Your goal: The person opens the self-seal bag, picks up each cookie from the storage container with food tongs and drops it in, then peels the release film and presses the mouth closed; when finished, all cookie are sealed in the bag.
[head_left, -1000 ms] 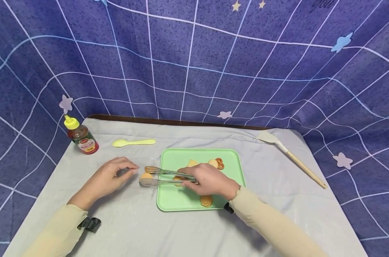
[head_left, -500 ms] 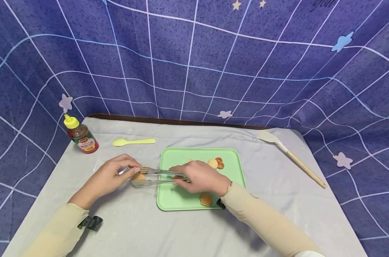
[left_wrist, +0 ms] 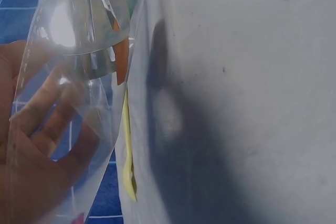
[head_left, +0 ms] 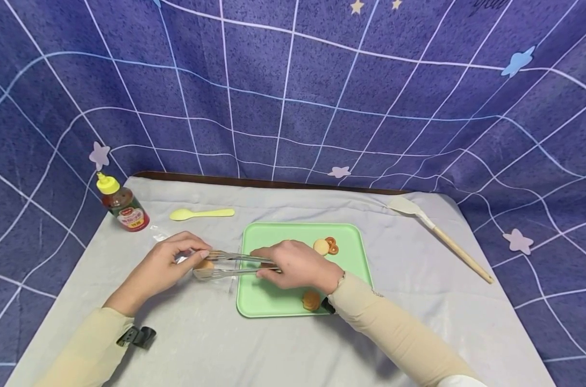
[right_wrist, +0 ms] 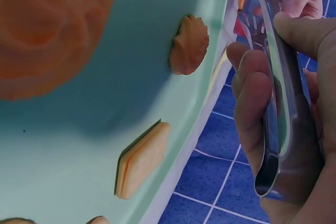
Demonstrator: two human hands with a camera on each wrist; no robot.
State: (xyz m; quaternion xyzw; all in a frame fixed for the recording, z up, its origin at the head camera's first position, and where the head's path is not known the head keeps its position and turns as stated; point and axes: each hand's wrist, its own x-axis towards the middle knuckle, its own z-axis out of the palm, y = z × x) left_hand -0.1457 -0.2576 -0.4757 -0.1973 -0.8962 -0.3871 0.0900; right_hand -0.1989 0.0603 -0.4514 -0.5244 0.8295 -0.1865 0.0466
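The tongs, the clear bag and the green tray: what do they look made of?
Tongs: shiny metal, perhaps stainless steel, given the reflections along the arms.
Clear bag: thin, glossy plastic film; the left hand shows through and light glares off it.
Green tray: probably plastic, with even colour and a smooth, satiny surface.

Shiny smooth metal tongs [right_wrist: 298, 148], glossy clear plastic bag [left_wrist: 102, 100], smooth plastic tray [head_left: 261, 303], rough ridged biscuit [head_left: 311, 300], smooth plastic spoon [head_left: 208, 214], smooth wooden spatula handle [head_left: 459, 253], creased matt tablecloth [head_left: 201, 344]

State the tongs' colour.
Silver-grey; the tongs show best in the right wrist view.
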